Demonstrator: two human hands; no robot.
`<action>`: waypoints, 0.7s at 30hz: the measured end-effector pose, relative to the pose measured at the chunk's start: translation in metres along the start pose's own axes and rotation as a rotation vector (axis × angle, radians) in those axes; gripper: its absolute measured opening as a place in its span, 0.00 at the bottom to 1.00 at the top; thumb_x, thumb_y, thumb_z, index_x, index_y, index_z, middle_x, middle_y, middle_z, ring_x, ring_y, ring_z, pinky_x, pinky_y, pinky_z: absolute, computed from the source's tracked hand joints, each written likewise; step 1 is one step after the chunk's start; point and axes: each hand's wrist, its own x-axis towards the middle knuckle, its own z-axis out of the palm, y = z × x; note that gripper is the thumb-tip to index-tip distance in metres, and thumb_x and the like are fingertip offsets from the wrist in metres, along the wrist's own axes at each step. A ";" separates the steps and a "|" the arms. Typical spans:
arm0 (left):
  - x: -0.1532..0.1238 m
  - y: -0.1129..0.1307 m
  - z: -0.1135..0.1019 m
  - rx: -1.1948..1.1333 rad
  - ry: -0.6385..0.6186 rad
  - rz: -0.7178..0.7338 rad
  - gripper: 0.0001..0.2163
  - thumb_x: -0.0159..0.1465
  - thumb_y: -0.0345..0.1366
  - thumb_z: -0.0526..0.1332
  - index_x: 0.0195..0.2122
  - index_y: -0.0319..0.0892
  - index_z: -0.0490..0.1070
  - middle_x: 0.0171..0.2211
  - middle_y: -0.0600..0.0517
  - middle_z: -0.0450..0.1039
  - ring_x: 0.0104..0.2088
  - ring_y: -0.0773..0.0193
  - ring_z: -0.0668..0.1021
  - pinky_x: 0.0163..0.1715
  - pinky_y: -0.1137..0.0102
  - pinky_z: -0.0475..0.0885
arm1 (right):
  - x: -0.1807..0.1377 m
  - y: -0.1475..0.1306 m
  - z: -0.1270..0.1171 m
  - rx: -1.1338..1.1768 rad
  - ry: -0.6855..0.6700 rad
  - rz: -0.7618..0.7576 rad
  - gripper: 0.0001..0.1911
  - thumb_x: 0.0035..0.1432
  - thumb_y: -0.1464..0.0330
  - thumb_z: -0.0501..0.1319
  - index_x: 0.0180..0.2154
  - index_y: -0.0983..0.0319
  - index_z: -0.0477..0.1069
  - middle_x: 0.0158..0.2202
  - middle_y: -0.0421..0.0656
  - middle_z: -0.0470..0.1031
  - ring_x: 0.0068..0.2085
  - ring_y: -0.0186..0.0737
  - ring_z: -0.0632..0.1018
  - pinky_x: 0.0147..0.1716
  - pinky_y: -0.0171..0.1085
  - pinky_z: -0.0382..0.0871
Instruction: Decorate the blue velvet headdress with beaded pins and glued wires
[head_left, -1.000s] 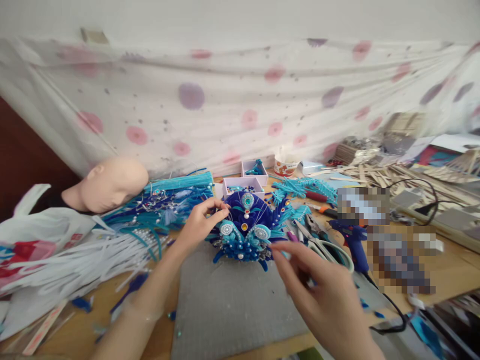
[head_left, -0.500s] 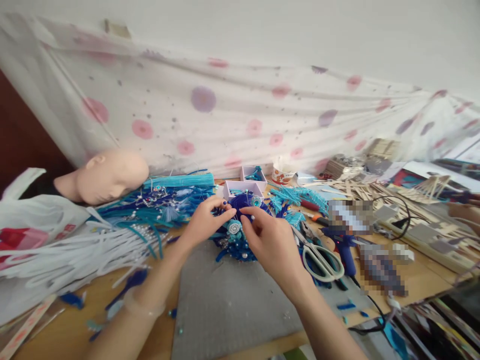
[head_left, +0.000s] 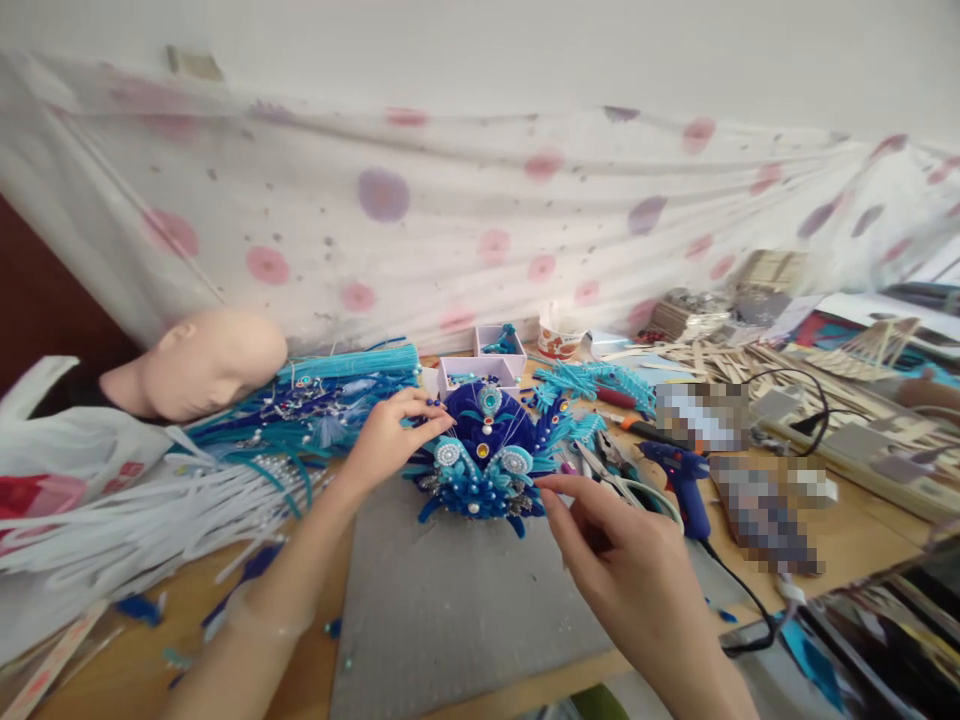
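A dark blue beaded headpiece [head_left: 486,452] with teal gems and blue bead clusters stands at the far edge of a grey mat [head_left: 450,610]. My left hand [head_left: 390,440] grips its left side, fingers curled against the blue cloth. My right hand [head_left: 622,570] hovers just right of and below the headpiece, fingers bent and pinched near its lower right corner; whether anything small sits between them is unclear.
A bald mannequin head [head_left: 199,365] lies at the left beside white strips [head_left: 150,520] and teal tassels [head_left: 337,400]. Small lilac boxes [head_left: 480,372] stand behind the headpiece. Scissors [head_left: 637,485], a blue glue gun [head_left: 682,485] with a black cable, and wooden sticks [head_left: 757,360] crowd the right.
My right hand has drawn back from the top of the headpiece, down and to the right. The left hand has kept its hold on the left side.
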 end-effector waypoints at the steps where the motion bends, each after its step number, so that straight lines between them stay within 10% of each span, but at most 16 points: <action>1: 0.000 0.000 0.000 0.003 -0.003 -0.007 0.11 0.57 0.45 0.68 0.28 0.45 0.83 0.40 0.45 0.81 0.45 0.52 0.80 0.51 0.60 0.71 | 0.000 0.000 0.000 -0.002 -0.002 -0.006 0.13 0.68 0.66 0.57 0.38 0.62 0.79 0.15 0.32 0.69 0.14 0.30 0.68 0.16 0.30 0.56; 12: 0.006 0.011 -0.001 0.030 -0.008 -0.041 0.09 0.53 0.46 0.71 0.24 0.47 0.83 0.40 0.47 0.81 0.46 0.50 0.79 0.55 0.57 0.68 | -0.007 0.011 0.002 0.017 -0.033 -0.015 0.14 0.69 0.67 0.55 0.38 0.62 0.79 0.15 0.33 0.71 0.13 0.32 0.69 0.16 0.32 0.56; 21: -0.024 0.046 -0.040 0.005 0.292 -0.121 0.12 0.56 0.49 0.71 0.29 0.46 0.83 0.56 0.47 0.75 0.59 0.47 0.73 0.61 0.55 0.61 | 0.009 -0.006 0.007 0.237 0.152 -0.056 0.09 0.67 0.69 0.59 0.42 0.62 0.78 0.29 0.41 0.78 0.25 0.33 0.76 0.24 0.29 0.68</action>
